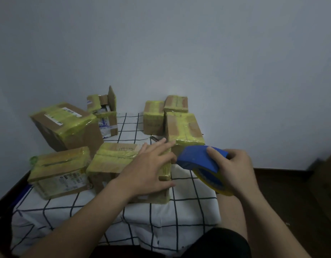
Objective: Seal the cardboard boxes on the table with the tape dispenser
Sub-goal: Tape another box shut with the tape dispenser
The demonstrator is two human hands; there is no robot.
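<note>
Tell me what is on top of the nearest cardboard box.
The left hand lies flat on the nearest box, over yellowish tape bands. The lid beneath the palm is hidden. The right hand holds the tape dispenser beside it.

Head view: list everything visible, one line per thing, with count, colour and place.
cardboard boxes: seven, brown with yellow-green tape, on the table; the rear-left one has open flaps.
tape dispenser: one, blue with a yellow tape roll, right of the front box.
tablecloth: one, white with a dark grid, covering the table.
wall: pale grey, behind.
floor: dark, at right.
left hand: flat, open on the front box.
right hand: grip closed on the tape dispenser.
</note>
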